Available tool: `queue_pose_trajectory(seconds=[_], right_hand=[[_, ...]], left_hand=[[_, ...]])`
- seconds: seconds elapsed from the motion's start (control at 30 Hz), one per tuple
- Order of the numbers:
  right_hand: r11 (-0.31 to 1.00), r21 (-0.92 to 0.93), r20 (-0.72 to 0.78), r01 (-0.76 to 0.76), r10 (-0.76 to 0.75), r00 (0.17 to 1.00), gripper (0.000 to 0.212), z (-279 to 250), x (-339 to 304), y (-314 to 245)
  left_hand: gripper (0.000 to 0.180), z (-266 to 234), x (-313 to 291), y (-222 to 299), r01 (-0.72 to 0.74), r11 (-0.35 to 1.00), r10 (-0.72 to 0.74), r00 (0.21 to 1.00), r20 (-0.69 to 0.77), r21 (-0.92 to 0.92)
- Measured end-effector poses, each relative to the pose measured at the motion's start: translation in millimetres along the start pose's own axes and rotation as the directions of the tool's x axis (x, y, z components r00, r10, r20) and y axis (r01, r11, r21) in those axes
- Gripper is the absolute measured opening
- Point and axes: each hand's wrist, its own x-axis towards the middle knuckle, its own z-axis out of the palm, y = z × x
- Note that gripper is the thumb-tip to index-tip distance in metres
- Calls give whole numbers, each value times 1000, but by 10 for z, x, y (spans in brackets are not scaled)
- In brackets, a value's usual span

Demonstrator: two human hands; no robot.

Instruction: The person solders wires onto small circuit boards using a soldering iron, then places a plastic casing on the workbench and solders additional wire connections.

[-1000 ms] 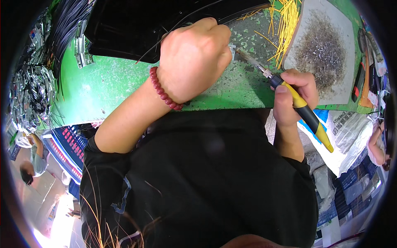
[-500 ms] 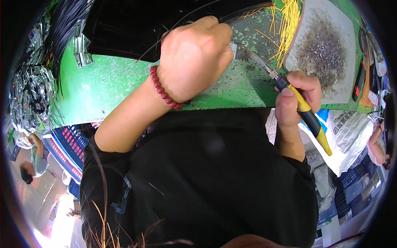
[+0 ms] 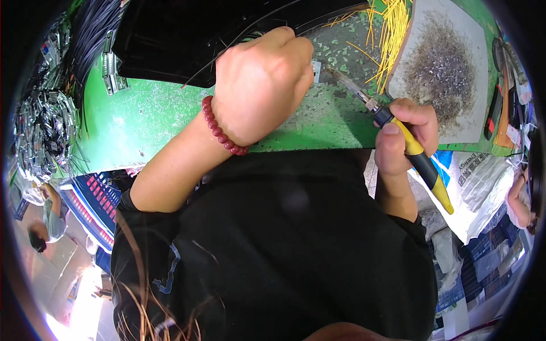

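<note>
My left hand (image 3: 263,85), a red bead bracelet (image 3: 218,129) on its wrist, is closed above the green bench with its back toward me. Its fingertips are hidden. Just past the knuckles a small silvery metal piece (image 3: 317,71) sticks out, apparently gripped. A thin dark wire (image 3: 200,73) passes behind this hand, one end reaching out to its left. In my right hand (image 3: 405,135) is a yellow and black soldering iron (image 3: 420,156), held like a pen. Its tip (image 3: 334,73) points up and left, close to the metal piece but apart from it.
A black tray (image 3: 165,42) stands at the back left, beside metal connector parts (image 3: 48,133) and dark wires (image 3: 94,40). Yellow wires (image 3: 391,42) lie near a grey board (image 3: 424,108) with dark residue. Other people (image 3: 52,219) are at the far left and right.
Both hands and the soldering iron appear slightly further left and lower, with a small shift of the whole view. Both grips are the same.
</note>
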Motion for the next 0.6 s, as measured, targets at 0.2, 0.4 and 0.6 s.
queue_pose_trajectory(seconds=[0.2,0.4,0.6], right_hand=[[1000,22,4,-8,8,1000,23,-4,-2,-15],[1000,0,40,-21,21,999,23,-33,0,-31],[997,-69,50,-26,29,998,22,-13,27,-50]], left_hand=[[16,46,-11,0,-45,999,45,996,-74,15],[17,78,-54,-20,-55,998,58,996,-73,45],[17,68,-65,5,-88,993,93,994,-60,76]])
